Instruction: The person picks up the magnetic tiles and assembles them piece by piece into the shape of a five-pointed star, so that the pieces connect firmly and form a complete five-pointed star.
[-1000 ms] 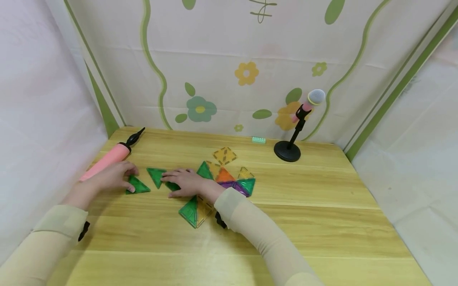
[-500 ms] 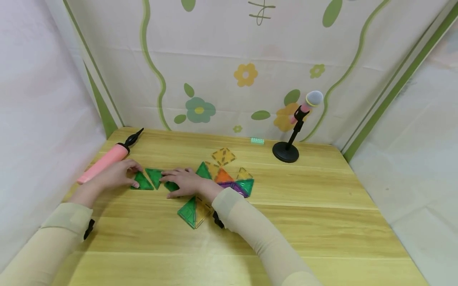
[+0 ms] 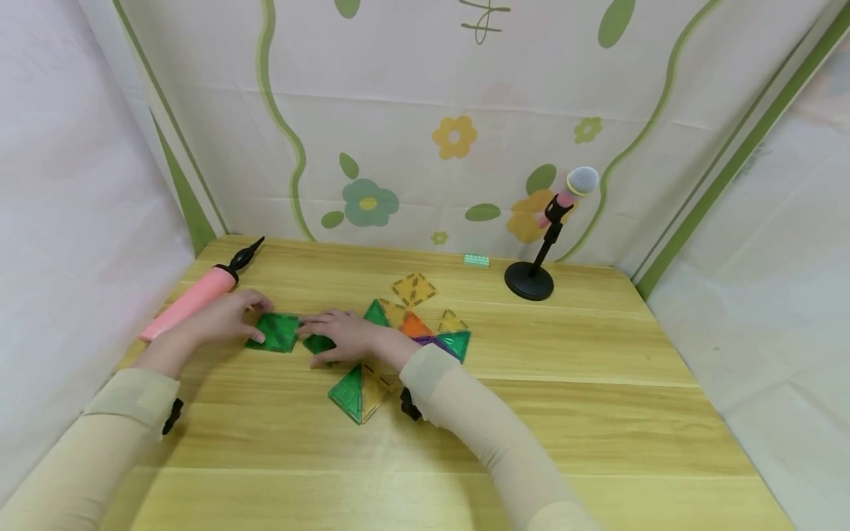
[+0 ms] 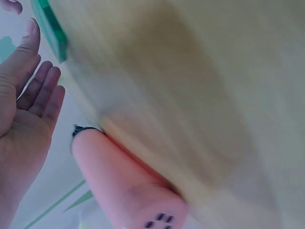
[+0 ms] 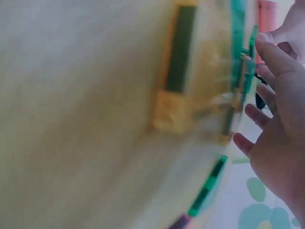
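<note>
My left hand (image 3: 229, 317) holds a green triangular magnetic tile by its left side, with thumb and fingertips at the edges. That tile meets a second green triangle, and the pair (image 3: 279, 332) reads as a near-square on the tabletop. Spread over another green tile (image 3: 319, 344), my right hand (image 3: 341, 335) has fairly straight fingers, their tips near the pair's right edge. In the left wrist view, the thumb of the left hand (image 4: 24, 90) is close to a green tile edge (image 4: 52, 31). The right wrist view shows the right hand (image 5: 283, 109) beside yellow and green tiles, blurred.
A pink hand pump (image 3: 195, 299) lies left of my left hand. Yellow, orange (image 3: 415, 324), purple and green tiles sit right of my right hand, with a green-and-yellow pair (image 3: 358, 393) nearer. Behind stand a toy microphone (image 3: 541, 251) and a small mint block (image 3: 476, 260).
My left hand has slid its green triangle rightward until it meets the second green triangle. My right hand has stayed nearly in place over its tile.
</note>
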`<state>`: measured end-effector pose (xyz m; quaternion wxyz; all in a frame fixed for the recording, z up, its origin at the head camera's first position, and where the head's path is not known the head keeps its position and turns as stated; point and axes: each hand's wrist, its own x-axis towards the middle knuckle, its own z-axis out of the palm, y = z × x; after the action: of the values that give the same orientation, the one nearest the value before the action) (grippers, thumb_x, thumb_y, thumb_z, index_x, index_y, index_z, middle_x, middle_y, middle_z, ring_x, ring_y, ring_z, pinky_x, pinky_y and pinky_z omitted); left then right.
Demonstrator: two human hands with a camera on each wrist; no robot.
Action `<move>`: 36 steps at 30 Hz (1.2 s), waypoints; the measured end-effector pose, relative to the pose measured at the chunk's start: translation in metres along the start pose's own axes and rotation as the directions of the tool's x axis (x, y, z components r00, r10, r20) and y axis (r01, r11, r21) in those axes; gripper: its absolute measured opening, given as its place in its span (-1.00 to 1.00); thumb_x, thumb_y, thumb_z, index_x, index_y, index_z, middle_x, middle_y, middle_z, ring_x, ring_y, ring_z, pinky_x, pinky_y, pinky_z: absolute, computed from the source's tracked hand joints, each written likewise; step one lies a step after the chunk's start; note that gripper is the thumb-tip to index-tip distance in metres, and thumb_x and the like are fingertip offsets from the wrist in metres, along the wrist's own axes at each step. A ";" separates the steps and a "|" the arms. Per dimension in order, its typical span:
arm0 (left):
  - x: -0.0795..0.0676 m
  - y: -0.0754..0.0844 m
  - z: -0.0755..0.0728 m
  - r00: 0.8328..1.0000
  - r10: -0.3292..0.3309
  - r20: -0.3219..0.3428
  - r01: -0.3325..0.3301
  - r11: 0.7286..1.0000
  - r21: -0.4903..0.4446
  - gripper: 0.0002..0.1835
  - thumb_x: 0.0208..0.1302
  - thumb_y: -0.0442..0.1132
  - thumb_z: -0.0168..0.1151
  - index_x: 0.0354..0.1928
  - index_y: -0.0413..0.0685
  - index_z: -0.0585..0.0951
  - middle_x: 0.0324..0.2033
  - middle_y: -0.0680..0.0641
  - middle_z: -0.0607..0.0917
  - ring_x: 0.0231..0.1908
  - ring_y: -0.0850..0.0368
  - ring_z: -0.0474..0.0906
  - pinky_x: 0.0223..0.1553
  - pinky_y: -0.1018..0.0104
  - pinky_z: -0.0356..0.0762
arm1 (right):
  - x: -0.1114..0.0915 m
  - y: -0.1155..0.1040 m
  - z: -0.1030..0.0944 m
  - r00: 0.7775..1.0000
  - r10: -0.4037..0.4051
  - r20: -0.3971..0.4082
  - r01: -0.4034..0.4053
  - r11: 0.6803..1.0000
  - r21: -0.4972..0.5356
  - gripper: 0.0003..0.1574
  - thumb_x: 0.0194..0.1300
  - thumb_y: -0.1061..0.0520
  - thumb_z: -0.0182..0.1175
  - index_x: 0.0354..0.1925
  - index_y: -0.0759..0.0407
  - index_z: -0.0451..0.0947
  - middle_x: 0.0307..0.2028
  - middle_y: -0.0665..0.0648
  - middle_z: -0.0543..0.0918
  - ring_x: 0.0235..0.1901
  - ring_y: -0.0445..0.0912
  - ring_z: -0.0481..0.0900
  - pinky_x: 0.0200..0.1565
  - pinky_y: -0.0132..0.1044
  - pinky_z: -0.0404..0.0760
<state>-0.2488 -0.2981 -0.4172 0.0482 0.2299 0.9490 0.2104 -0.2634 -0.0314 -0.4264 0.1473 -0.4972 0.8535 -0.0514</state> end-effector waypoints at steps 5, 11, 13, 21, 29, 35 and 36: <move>0.012 0.014 -0.006 1.000 0.008 -0.004 -0.008 1.000 -0.001 -0.39 0.01 -0.21 0.46 0.10 -0.34 0.49 0.02 -0.33 0.54 0.05 -0.27 0.43 0.04 -0.17 0.39 | -0.016 0.006 -0.015 0.999 -0.025 -0.028 0.026 1.000 0.013 -0.17 0.31 -0.30 0.05 0.44 -0.13 0.10 0.46 -0.05 0.03 0.44 -0.01 -0.03 0.34 0.06 0.10; 0.030 0.038 -0.013 0.999 0.051 -0.010 -0.050 0.998 0.036 -0.36 0.05 -0.19 0.43 0.17 -0.30 0.45 0.12 -0.35 0.48 0.14 -0.33 0.35 0.10 -0.22 0.32 | -0.046 0.022 -0.031 0.997 -0.015 -0.071 0.015 1.000 -0.011 -0.20 0.28 -0.24 0.14 0.39 -0.07 0.20 0.43 0.03 0.14 0.41 -0.02 0.05 0.34 0.02 0.13; 0.036 0.047 -0.013 0.998 0.064 -0.010 -0.064 0.996 0.054 -0.34 0.06 -0.15 0.42 0.19 -0.27 0.45 0.15 -0.33 0.47 0.17 -0.33 0.32 0.13 -0.23 0.28 | -0.058 0.030 -0.034 0.995 -0.009 -0.095 0.008 1.000 -0.012 -0.20 0.27 -0.22 0.16 0.38 -0.03 0.22 0.41 0.05 0.17 0.40 -0.01 0.08 0.34 0.00 0.14; 0.067 0.084 0.002 0.991 0.133 0.001 -0.133 0.990 0.045 -0.26 0.10 -0.08 0.39 0.30 -0.19 0.37 0.25 -0.28 0.40 0.26 -0.28 0.25 0.22 -0.19 0.21 | -0.108 0.064 -0.041 0.983 0.027 -0.183 -0.026 1.000 0.008 -0.19 0.25 -0.15 0.23 0.36 0.07 0.26 0.38 0.14 0.23 0.38 0.07 0.11 0.35 0.05 0.09; 0.098 0.103 0.031 0.984 0.176 0.007 -0.175 0.983 -0.046 -0.27 0.15 -0.13 0.36 0.35 -0.10 0.32 0.30 -0.21 0.34 0.31 -0.21 0.19 0.29 -0.13 0.14 | -0.143 0.088 -0.022 0.983 0.038 -0.180 -0.041 0.999 -0.014 -0.18 0.25 -0.16 0.22 0.36 0.12 0.26 0.38 0.21 0.21 0.36 0.15 0.12 0.33 0.12 0.09; 0.120 0.107 0.054 0.970 0.237 0.051 -0.236 0.971 -0.027 -0.31 0.15 -0.13 0.36 0.32 -0.11 0.37 0.28 -0.19 0.38 0.30 -0.17 0.23 0.30 -0.09 0.16 | -0.159 0.098 -0.003 0.989 0.049 -0.142 -0.049 0.999 0.003 -0.18 0.28 -0.17 0.18 0.39 0.10 0.21 0.41 0.17 0.17 0.38 0.10 0.10 0.33 0.06 0.14; 0.123 0.107 0.057 0.966 0.250 0.066 -0.250 0.968 -0.017 -0.32 0.15 -0.13 0.36 0.31 -0.11 0.38 0.27 -0.19 0.39 0.29 -0.17 0.25 0.29 -0.08 0.17 | -0.160 0.099 0.000 0.990 0.052 -0.134 -0.052 0.999 0.003 -0.18 0.29 -0.17 0.17 0.39 0.10 0.21 0.41 0.16 0.16 0.38 0.09 0.09 0.34 0.04 0.14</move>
<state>-0.3032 -0.1345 -0.4230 0.0541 0.3545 0.9093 0.2109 -0.2718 0.1563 -0.4171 0.0909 -0.4702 0.8742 -0.0804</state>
